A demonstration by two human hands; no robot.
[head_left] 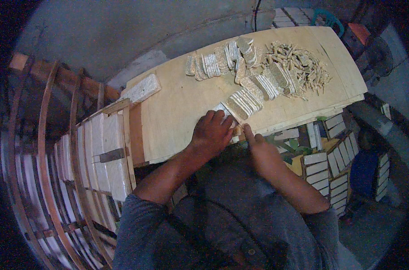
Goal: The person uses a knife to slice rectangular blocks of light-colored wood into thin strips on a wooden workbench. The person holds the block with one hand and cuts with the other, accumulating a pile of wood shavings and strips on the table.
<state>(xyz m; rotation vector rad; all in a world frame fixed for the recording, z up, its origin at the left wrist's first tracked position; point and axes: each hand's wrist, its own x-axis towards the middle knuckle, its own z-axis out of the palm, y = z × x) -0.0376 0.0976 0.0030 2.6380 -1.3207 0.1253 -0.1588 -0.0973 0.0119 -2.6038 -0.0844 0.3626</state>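
At the bench's point(173, 112) near edge, my left hand point(212, 132) curls its fingers down over a pale slab point(219, 107), keeping hold of it, while my right hand point(259, 150) is half closed with the forefinger stretched out beside it, and I cannot tell whether it grips a tool. Just beyond my left fingers stands a row of pale slices point(243, 103), with more slice rows point(210, 65) toward the far edge and a heap of sticks point(310, 67) nearer the right end. A thick pale block point(143, 89) lies at the far left corner.
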